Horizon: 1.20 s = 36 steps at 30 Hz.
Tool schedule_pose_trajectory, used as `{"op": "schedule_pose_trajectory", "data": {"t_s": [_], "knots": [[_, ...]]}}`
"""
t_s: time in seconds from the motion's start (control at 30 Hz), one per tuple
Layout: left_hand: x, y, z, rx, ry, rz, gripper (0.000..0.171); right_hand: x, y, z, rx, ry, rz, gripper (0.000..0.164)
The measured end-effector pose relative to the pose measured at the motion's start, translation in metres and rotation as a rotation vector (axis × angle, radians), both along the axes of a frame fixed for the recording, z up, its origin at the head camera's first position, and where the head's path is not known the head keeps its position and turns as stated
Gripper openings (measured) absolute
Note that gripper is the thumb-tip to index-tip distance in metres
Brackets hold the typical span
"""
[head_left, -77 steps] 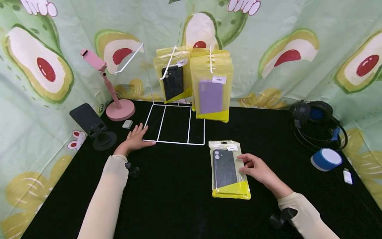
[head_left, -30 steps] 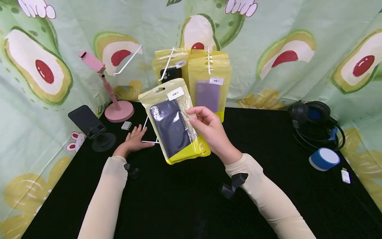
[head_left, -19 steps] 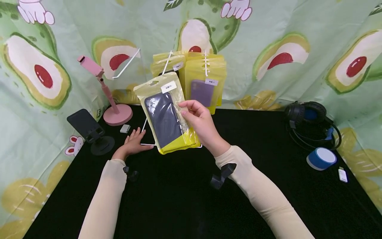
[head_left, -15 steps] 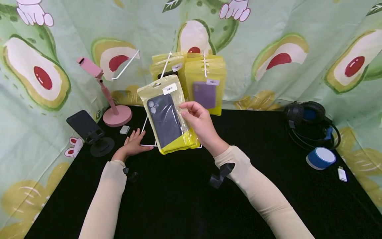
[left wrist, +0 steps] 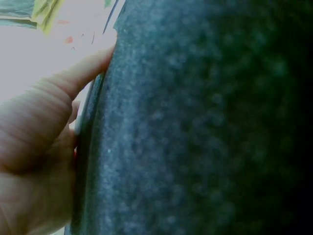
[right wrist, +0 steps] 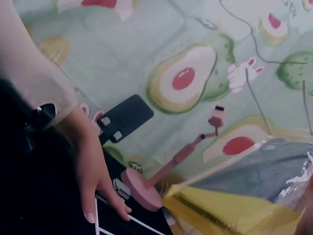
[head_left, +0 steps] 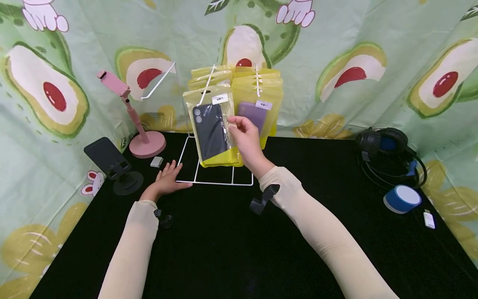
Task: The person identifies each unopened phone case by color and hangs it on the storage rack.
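My right hand (head_left: 249,139) pinches the right edge of a clear-and-yellow bag (head_left: 212,135) with a dark phone case inside. The bag hangs upright at the middle hook (head_left: 207,83) of a white wire display rack (head_left: 224,183); the hook's tip shows in front of the bag's top, near its hang hole. In the right wrist view the bag's yellow bottom (right wrist: 234,208) is close up. My left hand (head_left: 167,179) rests with spread fingers on the front left corner of the rack's base; its thumb (left wrist: 93,63) lies along the wire in the left wrist view.
More yellow bags hang behind and on the right hook, the front one with a purple case (head_left: 253,114). The left hook (head_left: 158,81) is bare. A pink stand (head_left: 147,144), black phone stand (head_left: 108,160), headphones (head_left: 384,143), blue-and-white roll (head_left: 402,199) and USB stick (head_left: 429,219) lie around.
My right hand has lifted the bagged phone case from the table and carried it left and up to the middle hook, now straighter. My left hand has stayed on the rack's base.
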<state>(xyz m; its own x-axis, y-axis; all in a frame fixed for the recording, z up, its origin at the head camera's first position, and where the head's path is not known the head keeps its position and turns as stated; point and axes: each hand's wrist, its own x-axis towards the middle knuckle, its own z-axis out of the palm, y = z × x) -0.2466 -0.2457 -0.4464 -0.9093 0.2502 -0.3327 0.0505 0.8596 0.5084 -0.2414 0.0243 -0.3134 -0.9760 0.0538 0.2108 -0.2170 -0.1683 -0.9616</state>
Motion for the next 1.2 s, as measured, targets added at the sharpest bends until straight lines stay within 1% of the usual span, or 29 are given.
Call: {"op": "schedule_pose_trajectory", "data": {"t_s": [0.13, 0.3, 0.4, 0.53, 0.63, 0.77, 0.93, 1.07, 1.2], "knots": [[-0.001, 0.000, -0.001, -0.007, -0.005, 0.006, 0.098, -0.009, -0.008, 0.000, 0.059, -0.029, -0.033, 0.025], [-0.002, 0.000, -0.004, -0.008, -0.004, 0.008, 0.099, -0.013, -0.011, -0.001, 0.104, -0.037, -0.019, 0.029], [-0.002, 0.000, -0.005, -0.003, -0.008, 0.011, 0.101, -0.011, -0.008, -0.006, 0.133, -0.042, 0.000, 0.031], [-0.001, 0.000, -0.005, -0.003, -0.006, 0.017, 0.100, -0.005, 0.002, -0.017, 0.163, -0.040, 0.027, 0.031], [-0.002, 0.001, -0.005, -0.012, 0.003, 0.018, 0.099, 0.002, 0.012, -0.027, 0.156, -0.042, 0.067, 0.029], [-0.002, 0.002, -0.006, -0.012, 0.011, 0.016, 0.098, 0.015, 0.034, -0.043, 0.142, -0.083, 0.139, 0.026], [-0.004, 0.004, -0.007, -0.009, 0.010, 0.020, 0.098, 0.032, 0.074, -0.068, 0.164, -0.191, 0.207, 0.026], [-0.004, 0.005, -0.007, -0.009, 0.004, 0.021, 0.099, 0.048, 0.113, -0.086, 0.125, -0.313, 0.220, 0.031], [-0.003, 0.007, -0.005, -0.019, -0.004, 0.023, 0.097, 0.065, 0.154, -0.102, 0.079, -0.430, 0.191, 0.030]]}}
